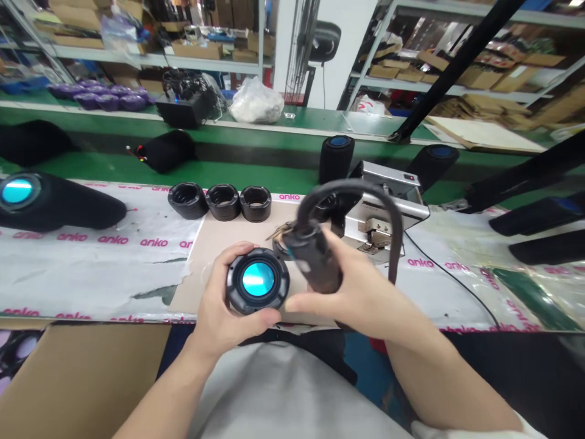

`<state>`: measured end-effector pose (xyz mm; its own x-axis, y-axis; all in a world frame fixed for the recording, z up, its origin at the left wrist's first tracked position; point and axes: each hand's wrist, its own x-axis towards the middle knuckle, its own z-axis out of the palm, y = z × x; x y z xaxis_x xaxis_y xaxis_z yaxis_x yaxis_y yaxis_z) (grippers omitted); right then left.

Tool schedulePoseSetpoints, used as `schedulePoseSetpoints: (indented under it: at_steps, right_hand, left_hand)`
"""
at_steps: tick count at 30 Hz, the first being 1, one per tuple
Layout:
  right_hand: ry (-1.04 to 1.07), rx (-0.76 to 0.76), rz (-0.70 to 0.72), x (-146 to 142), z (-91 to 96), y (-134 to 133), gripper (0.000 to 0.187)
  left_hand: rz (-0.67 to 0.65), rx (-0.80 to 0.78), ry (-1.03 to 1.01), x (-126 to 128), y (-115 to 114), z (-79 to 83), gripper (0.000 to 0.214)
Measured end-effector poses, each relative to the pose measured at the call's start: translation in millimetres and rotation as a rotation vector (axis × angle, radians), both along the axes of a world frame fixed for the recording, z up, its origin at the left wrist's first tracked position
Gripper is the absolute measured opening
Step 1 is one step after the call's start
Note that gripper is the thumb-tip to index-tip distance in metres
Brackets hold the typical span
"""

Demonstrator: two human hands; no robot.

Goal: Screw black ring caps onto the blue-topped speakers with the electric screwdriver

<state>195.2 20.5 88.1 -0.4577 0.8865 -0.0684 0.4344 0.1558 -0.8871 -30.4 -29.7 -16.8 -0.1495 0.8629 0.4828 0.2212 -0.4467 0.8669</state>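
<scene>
Head view, left to right: cardboard carton (77, 384), lower left. Your left hand (228, 305), fingers (256, 318) closed round a black speaker end cap (258, 280) with cyan centre. Your right hand (354, 302), gripping a black speaker body (311, 259), both held above a tan board (219, 250) at centre. Silver press (388, 207), right of centre.

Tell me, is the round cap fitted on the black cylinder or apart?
Apart: the left hand holds the cap, the right hand holds the cylinder separately.
</scene>
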Motion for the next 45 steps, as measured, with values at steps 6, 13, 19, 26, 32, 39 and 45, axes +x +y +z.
schedulePoseSetpoints:
  at_steps: [6, 13, 19, 26, 32, 39, 45]
  right_hand:
    - [0.757, 0.074, -0.597, 71.8, 7.6, 8.0, 0.037]
    - [1.066, 0.721, -0.767, 120.8, 4.7, 28.7, 0.054]
    - [1.068, 0.634, -0.522, 94.3, 2.1, 67.1, 0.037]
    - [0.903, 0.543, -0.571, 83.4, 6.2, 90.3, 0.063]
    - [0.85, 0.505, -0.593, 77.5, 9.9, 85.0, 0.061]
    - [0.88, 0.509, -0.596, 78.8, 6.8, 90.1, 0.064]
    - [0.869, 0.48, -0.555, 78.4, -2.6, 89.4, 0.065]
  left_hand:
    - [-0.074, 0.02, -0.021, -3.0, -0.5, 3.4, 0.087]
    - [-0.152, 0.035, 0.153, 10.1, 11.4, 13.0, 0.087]
    - [-0.331, 0.096, 0.065, 81.8, 49.2, 9.7, 0.084]
    - [-0.341, 0.096, 0.037, 107.6, 86.1, 11.8, 0.082]
    - [-0.391, 0.071, 0.007, 105.5, 88.5, 13.9, 0.084]
    - [-0.402, 0.075, 0.008, 106.3, 88.9, 14.6, 0.085]
    - [-0.373, 0.063, 0.021, 107.4, 88.8, 15.5, 0.082]
